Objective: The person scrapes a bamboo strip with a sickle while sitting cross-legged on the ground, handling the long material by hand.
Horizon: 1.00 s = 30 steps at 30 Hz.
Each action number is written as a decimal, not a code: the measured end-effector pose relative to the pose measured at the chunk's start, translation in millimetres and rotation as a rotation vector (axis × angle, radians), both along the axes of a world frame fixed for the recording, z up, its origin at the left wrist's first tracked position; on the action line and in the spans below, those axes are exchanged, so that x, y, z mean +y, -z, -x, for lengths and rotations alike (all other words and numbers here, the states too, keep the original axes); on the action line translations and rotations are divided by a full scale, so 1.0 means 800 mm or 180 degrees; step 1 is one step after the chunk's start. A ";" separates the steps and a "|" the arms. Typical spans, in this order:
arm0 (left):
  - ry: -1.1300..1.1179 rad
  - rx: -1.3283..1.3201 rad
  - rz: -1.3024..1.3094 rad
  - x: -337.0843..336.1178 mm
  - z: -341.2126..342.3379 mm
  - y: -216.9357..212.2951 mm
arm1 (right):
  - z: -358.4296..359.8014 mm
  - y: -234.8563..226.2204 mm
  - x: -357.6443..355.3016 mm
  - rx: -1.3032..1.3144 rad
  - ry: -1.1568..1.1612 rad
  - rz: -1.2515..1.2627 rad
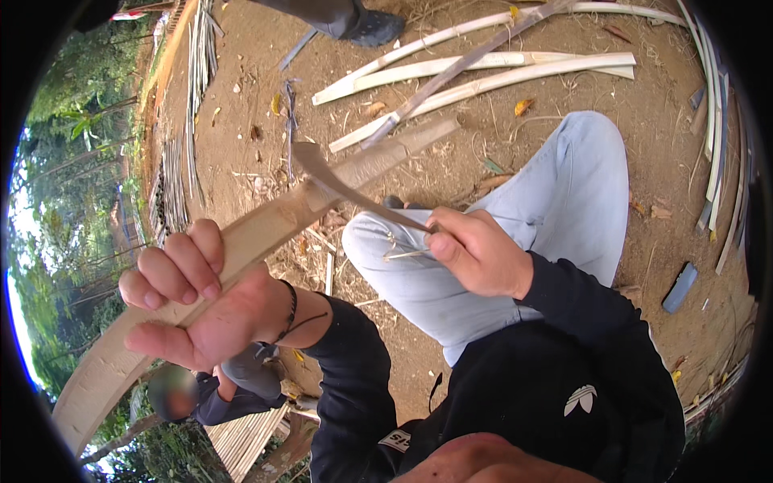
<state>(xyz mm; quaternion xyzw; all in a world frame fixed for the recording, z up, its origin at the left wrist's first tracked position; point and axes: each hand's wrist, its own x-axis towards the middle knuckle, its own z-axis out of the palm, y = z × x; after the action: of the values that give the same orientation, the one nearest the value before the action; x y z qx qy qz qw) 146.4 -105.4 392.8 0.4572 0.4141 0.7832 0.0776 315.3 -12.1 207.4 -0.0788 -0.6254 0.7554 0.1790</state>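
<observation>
My left hand is closed around a wide, pale split bamboo strip, fingers over its upper edge and thumb below. The strip runs slantwise from the lower left up toward the middle, with a node near its centre. My right hand is closed on the handle of a machete, most of that handle hidden by the fingers. Its dark, broad-tipped blade lies across the bamboo near the node. Beneath the right hand is my bent leg in light jeans.
Several long bamboo strips lie on the dirt ahead, with more strips at the far right. A grey block rests to my right. Stick bundles lie left. Another person sits lower left; someone's dark boot stands at the top.
</observation>
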 end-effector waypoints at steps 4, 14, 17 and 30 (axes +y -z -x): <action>-0.0007 0.0003 0.0031 -0.002 -0.003 -0.003 | 0.008 0.008 0.000 0.0006 0.0133 -0.0062; -0.0009 -0.0033 0.0002 0.005 -0.008 -0.001 | 0.025 0.044 0.017 -0.0877 0.0052 0.0386; 0.0063 -0.0038 0.0046 -0.005 -0.004 -0.005 | 0.022 0.026 0.017 -0.0335 0.0161 -0.0181; 0.0007 -0.0045 -0.0020 0.005 -0.004 -0.003 | 0.009 0.033 0.009 -0.0589 0.0023 0.0239</action>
<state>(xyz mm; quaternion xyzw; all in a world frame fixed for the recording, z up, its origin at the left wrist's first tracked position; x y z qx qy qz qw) 149.4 -101.3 395.3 0.4523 0.4106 0.7877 0.0799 308.0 -4.9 181.2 -0.1571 -0.6103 0.7671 0.1201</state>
